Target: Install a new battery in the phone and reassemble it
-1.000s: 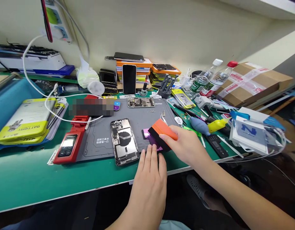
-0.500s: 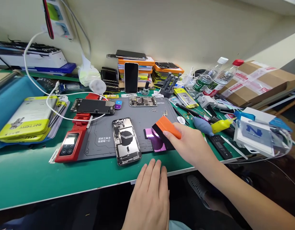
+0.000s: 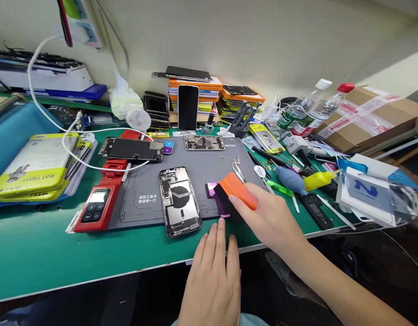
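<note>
My right hand point(image 3: 270, 213) grips an orange squeegee point(image 3: 239, 189) with a black edge. The squeegee is tilted over a dark, flat piece with shiny purple film point(image 3: 213, 189) on the mat's front right, and hides much of it. My left hand point(image 3: 214, 267) lies palm down with its fingers stretched at the bench's front edge. Its fingertips are close to the lower end of the purple-filmed piece; whether they touch it I cannot tell. Left of it an opened phone point(image 3: 181, 202) shows its inner parts and lies partly over the front of the grey mat point(image 3: 141, 181).
A red device with a screen point(image 3: 97, 206) stands left, a detached phone screen point(image 3: 130, 149) above it. Tweezers point(image 3: 239, 171), a blue blower bulb point(image 3: 290, 179) and a black battery point(image 3: 315, 210) lie right. Another opened phone point(image 3: 205, 142) is at the back. A white cable point(image 3: 32, 86) loops across the left.
My right hand and the squeegee have come slightly down towards me, covering more of the purple film. My left fingertips are now nearer that piece. The view has shifted slightly.
</note>
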`<action>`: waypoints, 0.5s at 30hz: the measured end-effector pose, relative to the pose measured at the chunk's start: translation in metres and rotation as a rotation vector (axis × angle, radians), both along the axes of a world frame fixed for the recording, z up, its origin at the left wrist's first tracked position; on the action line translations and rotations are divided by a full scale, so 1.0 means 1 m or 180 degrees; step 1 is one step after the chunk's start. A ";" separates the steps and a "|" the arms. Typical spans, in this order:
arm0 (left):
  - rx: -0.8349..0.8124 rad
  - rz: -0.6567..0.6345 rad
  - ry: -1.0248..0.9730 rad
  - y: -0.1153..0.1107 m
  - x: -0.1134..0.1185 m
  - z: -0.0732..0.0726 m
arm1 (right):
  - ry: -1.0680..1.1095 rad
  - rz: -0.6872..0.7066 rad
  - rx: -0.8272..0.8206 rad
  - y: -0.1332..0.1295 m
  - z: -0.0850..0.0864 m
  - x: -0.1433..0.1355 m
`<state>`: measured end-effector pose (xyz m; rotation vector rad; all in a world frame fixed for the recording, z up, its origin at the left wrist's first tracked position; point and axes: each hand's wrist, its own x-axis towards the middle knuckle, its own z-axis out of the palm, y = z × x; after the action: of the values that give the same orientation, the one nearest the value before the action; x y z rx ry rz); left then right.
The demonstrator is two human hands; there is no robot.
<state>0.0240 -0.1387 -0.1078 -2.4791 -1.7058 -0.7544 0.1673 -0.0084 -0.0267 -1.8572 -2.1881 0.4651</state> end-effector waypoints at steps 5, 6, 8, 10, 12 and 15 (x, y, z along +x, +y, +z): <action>-0.0024 -0.0035 0.0007 0.001 -0.001 -0.002 | 0.0086 0.0066 0.0020 -0.002 -0.004 -0.008; -0.0023 -0.0033 0.0010 0.001 -0.001 -0.002 | 0.0086 0.0066 0.0030 -0.001 -0.005 -0.007; -0.0016 -0.0030 0.0015 0.000 -0.001 -0.003 | 0.0052 0.0036 0.0084 0.002 -0.007 0.000; -0.0002 -0.0015 0.0010 0.000 0.000 -0.002 | 0.0001 0.0021 0.0178 0.008 -0.006 0.012; 0.0018 0.0023 -0.0013 0.000 0.002 -0.003 | -0.0046 0.0068 0.0306 0.013 -0.003 0.022; 0.0077 0.0117 -0.0099 0.002 0.004 -0.004 | -0.0121 0.0277 0.0557 0.013 0.006 0.026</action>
<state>0.0285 -0.1367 -0.1113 -2.4259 -1.7367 -0.8095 0.1932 0.0042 -0.0208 -1.6992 -2.2613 0.2466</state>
